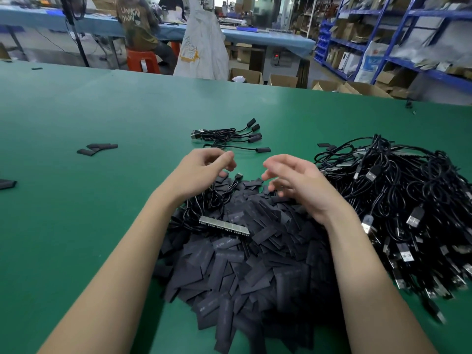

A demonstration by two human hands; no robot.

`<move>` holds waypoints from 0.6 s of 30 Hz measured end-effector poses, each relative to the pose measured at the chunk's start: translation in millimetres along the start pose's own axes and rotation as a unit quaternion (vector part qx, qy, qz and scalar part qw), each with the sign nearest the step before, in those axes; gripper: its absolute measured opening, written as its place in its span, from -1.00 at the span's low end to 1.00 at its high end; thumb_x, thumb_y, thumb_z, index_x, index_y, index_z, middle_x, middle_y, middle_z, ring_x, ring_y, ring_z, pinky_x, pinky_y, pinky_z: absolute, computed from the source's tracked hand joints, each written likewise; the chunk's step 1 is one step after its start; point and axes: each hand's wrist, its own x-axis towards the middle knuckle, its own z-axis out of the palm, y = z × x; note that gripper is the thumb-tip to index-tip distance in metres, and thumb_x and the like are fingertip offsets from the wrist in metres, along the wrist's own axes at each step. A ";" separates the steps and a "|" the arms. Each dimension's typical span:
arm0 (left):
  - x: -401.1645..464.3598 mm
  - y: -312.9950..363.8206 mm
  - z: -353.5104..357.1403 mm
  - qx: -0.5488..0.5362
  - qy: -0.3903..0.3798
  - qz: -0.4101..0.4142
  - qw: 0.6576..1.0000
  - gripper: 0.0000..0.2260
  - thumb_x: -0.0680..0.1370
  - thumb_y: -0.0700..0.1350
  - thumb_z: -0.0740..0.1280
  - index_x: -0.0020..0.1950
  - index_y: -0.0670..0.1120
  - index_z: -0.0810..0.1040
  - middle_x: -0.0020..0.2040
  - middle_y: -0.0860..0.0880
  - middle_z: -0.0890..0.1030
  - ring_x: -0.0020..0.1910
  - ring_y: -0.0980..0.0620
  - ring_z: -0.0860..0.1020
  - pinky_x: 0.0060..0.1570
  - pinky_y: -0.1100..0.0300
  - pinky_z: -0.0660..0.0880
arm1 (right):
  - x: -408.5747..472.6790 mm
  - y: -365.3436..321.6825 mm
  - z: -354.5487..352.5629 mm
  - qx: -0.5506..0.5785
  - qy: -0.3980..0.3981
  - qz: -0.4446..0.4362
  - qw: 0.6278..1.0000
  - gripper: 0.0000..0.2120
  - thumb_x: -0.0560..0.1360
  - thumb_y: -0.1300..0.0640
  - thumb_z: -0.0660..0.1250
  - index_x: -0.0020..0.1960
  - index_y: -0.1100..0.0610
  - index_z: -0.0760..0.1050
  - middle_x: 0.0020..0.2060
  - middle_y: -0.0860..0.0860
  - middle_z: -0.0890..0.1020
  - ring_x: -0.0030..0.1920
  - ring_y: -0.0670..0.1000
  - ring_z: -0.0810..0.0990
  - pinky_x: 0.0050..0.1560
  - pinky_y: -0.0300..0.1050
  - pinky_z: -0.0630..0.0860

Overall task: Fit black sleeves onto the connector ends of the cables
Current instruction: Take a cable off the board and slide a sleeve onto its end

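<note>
A big heap of flat black sleeves [245,267] lies on the green table in front of me. My left hand [204,172] hovers above its far left edge with fingers loosely curled, holding nothing I can see. My right hand [293,180] hovers beside it, fingers relaxed and empty. A small bundle of cables [204,203] lies under my left hand, one small connector [238,175] poking up between the hands. Several cables with sleeves fitted [229,135] lie just beyond my hands. A large tangle of black cables [398,208] fills the right side.
A flat metal strip [223,225] lies on the sleeve heap. A few loose sleeves [95,148] lie at the left, another at the far left edge [7,184]. Beyond the green table [102,106] a person sits on a red stool [141,60]; shelves [398,47] stand at right.
</note>
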 end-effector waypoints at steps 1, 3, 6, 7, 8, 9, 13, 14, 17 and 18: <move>1.2 0.3 0.5 0.001 0.000 0.000 1.000 -0.70 0.68 0.12 0.22 -0.01 0.02 0.67 -0.06 0.18 0.71 -0.11 0.19 0.66 -0.06 0.22 0.48 | -2.9 -2.1 -2.6 -0.027 -0.055 -0.009 0.998 -0.83 0.46 0.04 0.51 0.03 -0.01 0.62 -0.18 -0.08 0.69 -0.20 -0.08 0.57 -0.24 -0.32 0.50; 2.8 0.8 1.9 -0.003 0.003 0.002 1.000 -0.71 0.68 0.11 0.22 -0.03 0.02 0.67 -0.05 0.15 0.72 -0.06 0.11 0.68 -0.06 0.22 0.48 | -9.0 -7.1 -4.9 -0.070 -0.182 -0.013 0.981 -0.70 0.37 0.11 0.55 0.07 -0.04 0.61 -0.15 -0.09 0.61 -0.10 -0.08 0.52 -0.07 -0.30 0.49; 5.1 0.3 6.0 -0.008 -0.001 0.003 1.000 -0.71 0.68 0.10 0.23 -0.04 0.01 0.67 -0.05 0.14 0.72 -0.04 0.06 0.69 -0.05 0.23 0.48 | -12.5 -15.8 3.8 -0.174 -0.302 0.004 0.937 -0.56 0.31 0.17 0.63 0.13 -0.01 0.59 -0.10 -0.07 0.49 -0.07 -0.07 0.42 -0.04 -0.27 0.43; 5.5 0.3 7.1 -0.008 -0.004 0.005 1.000 -0.71 0.68 0.10 0.23 -0.05 0.01 0.67 -0.06 0.13 0.72 -0.05 0.06 0.69 -0.05 0.23 0.49 | -11.8 -18.6 8.7 -0.217 -0.307 0.005 0.927 -0.56 0.31 0.16 0.65 0.12 -0.02 0.59 -0.10 -0.07 0.47 -0.09 -0.08 0.41 -0.04 -0.26 0.41; 5.8 0.3 7.5 -0.008 -0.006 0.009 1.000 -0.71 0.68 0.09 0.23 -0.05 0.00 0.67 -0.06 0.13 0.72 -0.08 0.08 0.68 -0.05 0.23 0.49 | -10.5 -20.6 13.4 -0.250 -0.303 0.003 0.920 -0.58 0.31 0.15 0.66 0.10 -0.02 0.59 -0.11 -0.06 0.46 -0.11 -0.07 0.40 -0.05 -0.23 0.40; 6.3 0.3 7.5 -0.008 -0.006 0.012 1.000 -0.71 0.68 0.09 0.23 -0.06 0.00 0.67 -0.06 0.12 0.72 -0.10 0.09 0.67 -0.04 0.22 0.50 | -9.5 -22.2 17.7 -0.272 -0.296 0.000 0.916 -0.61 0.32 0.13 0.66 0.06 -0.03 0.60 -0.13 -0.06 0.46 -0.13 -0.07 0.39 -0.06 -0.21 0.39; 6.4 4.8 4.0 -0.031 -0.009 0.021 0.999 -0.71 0.69 0.06 0.23 -0.08 -0.01 0.66 -0.07 0.10 0.71 -0.13 0.10 0.63 -0.07 0.20 0.54 | -8.4 -21.5 22.0 -0.293 -0.271 -0.026 0.917 -0.80 0.38 0.11 0.62 -0.05 0.01 0.67 -0.15 0.01 0.60 -0.17 -0.06 0.44 -0.08 -0.16 0.40; 5.6 7.3 3.6 -0.048 -0.012 0.022 0.999 -0.71 0.69 0.06 0.23 -0.09 -0.02 0.65 -0.08 0.11 0.71 -0.13 0.11 0.63 -0.09 0.21 0.54 | -7.9 -20.2 20.8 -0.292 -0.261 -0.035 0.919 -0.85 0.40 0.12 0.60 -0.06 0.04 0.68 -0.15 0.02 0.66 -0.18 -0.07 0.47 -0.08 -0.17 0.42; 2.2 14.0 1.9 -0.082 -0.047 0.020 0.995 -0.70 0.69 0.07 0.22 -0.09 -0.02 0.64 -0.08 0.10 0.71 -0.14 0.14 0.64 -0.09 0.25 0.54 | -3.8 -15.4 17.1 -0.280 -0.201 -0.070 0.936 -0.96 0.47 0.14 0.54 -0.08 0.06 0.72 -0.21 -0.06 0.73 -0.24 -0.15 0.58 -0.09 -0.25 0.52; 0.9 15.2 0.3 -0.093 -0.068 0.017 0.993 -0.69 0.69 0.10 0.23 -0.08 -0.03 0.64 -0.07 0.09 0.71 -0.13 0.14 0.64 -0.07 0.25 0.54 | -2.2 -13.5 16.5 -0.273 -0.173 -0.085 0.943 -0.98 0.48 0.13 0.53 -0.09 0.05 0.73 -0.23 -0.08 0.73 -0.26 -0.18 0.60 -0.12 -0.26 0.52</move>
